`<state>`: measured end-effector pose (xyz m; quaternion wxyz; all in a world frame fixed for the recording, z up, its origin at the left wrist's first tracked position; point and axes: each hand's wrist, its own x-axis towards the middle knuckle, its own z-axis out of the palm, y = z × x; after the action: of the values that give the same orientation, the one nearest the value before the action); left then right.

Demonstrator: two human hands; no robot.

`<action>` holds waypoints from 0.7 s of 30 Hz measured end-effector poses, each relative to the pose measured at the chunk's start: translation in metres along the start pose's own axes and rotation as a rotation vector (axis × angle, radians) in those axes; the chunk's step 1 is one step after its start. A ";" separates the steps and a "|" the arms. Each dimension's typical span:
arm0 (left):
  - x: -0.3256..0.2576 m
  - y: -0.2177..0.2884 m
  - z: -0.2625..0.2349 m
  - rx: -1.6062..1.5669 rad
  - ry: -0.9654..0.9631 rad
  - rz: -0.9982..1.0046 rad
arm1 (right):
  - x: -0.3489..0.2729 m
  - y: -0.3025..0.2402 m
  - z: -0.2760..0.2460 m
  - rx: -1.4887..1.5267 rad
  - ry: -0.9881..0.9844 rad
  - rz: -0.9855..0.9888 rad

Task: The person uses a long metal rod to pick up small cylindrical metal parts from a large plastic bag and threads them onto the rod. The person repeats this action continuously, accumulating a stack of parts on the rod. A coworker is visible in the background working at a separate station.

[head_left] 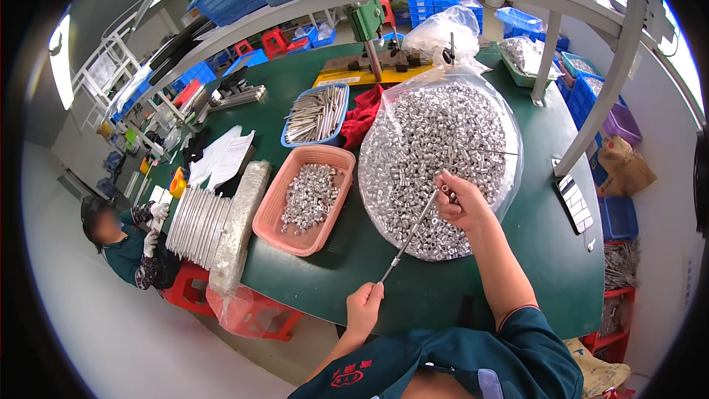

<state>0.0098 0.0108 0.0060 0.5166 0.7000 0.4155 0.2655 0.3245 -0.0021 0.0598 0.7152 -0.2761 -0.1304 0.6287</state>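
Observation:
My left hand [362,309] is closed around the lower end of a thin metal rod [416,233], which slants up and to the right. A small metal sleeve [396,260] sits on the rod, not far above that hand. At the rod's upper end my right hand [459,203] has its fingers curled in a pinch, with a small metal sleeve [445,189] showing among them. Below both hands spreads a round heap of small silver metal sleeves [443,129], lying on clear plastic sheeting [371,199].
A pink basket [267,210] holds more small metal parts; behind it a blue basket [286,133] holds metal rods. A red cloth [362,114] lies beside them. A green press [367,22] stands at the back. A shelf post [602,96] rises at right. At left sits a co-worker [122,244].

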 end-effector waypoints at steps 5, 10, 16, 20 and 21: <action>0.000 0.001 0.000 0.012 -0.008 0.019 | -0.001 -0.002 0.004 -0.089 0.097 0.018; 0.000 -0.004 0.001 -0.022 0.036 0.023 | -0.004 -0.006 0.018 -0.187 0.243 -0.005; 0.001 -0.006 0.002 -0.008 0.024 0.035 | -0.002 -0.003 0.010 -0.165 0.181 -0.085; 0.000 0.001 0.001 0.049 -0.001 0.022 | -0.002 0.003 0.017 -0.040 0.107 -0.054; 0.000 0.002 0.001 0.056 -0.001 0.018 | -0.002 0.005 0.017 -0.020 0.077 -0.048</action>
<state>0.0116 0.0099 0.0074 0.4943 0.7181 0.4162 0.2582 0.3115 0.0004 0.0713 0.7317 -0.3039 -0.1155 0.5990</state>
